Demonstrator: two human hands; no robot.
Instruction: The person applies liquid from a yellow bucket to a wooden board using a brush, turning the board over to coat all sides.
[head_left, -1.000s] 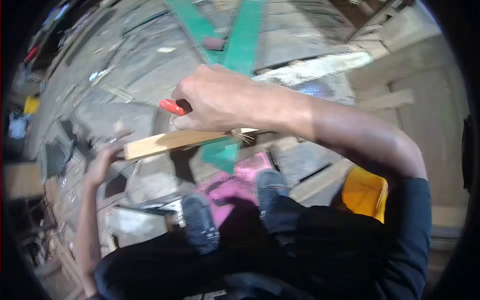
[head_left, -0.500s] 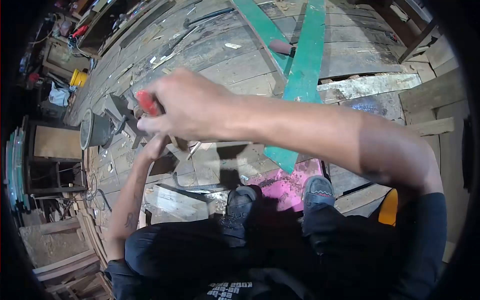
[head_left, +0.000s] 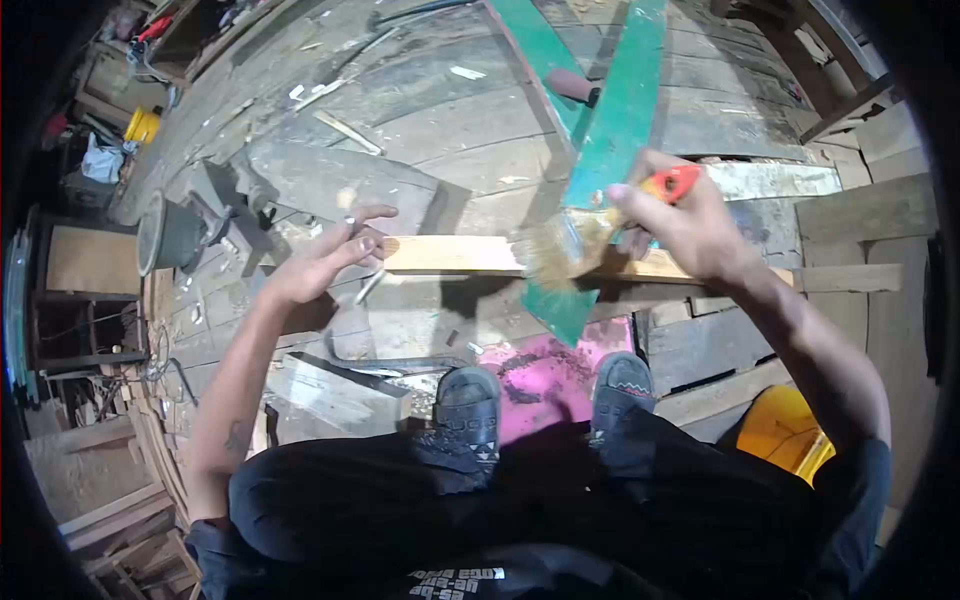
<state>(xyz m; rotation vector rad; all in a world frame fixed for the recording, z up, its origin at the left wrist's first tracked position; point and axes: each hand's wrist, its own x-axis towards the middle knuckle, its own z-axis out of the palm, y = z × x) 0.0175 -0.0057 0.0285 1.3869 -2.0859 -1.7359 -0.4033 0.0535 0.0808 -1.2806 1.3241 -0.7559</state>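
Note:
My right hand point(head_left: 690, 215) grips a wide paintbrush point(head_left: 560, 250) by its red and orange handle. Its pale bristles, blurred by motion, lie across the middle of a narrow wooden strip point(head_left: 450, 254). The strip runs level in front of me, above the floor, its left part light yellow and wet-looking. At its left end my left hand point(head_left: 325, 262) holds it, thumb against the end and one finger stretched out above. A small pale stub point(head_left: 350, 226) shows at those fingers. Beyond the brush, the right part of the strip passes below my right hand.
Green boards point(head_left: 615, 130) lie ahead on the plank floor, with a dusky pink-handled tool point(head_left: 570, 86) on them. A grey bucket point(head_left: 165, 235) stands left. Between my shoes is a pink panel point(head_left: 550, 385). A yellow container point(head_left: 780, 435) sits by my right knee, a wooden piece point(head_left: 850, 278) beyond.
My right hand has swept the brush rightward from the strip's left end, near my left hand, to its middle. The strip, earlier mostly covered by my arm, now shows.

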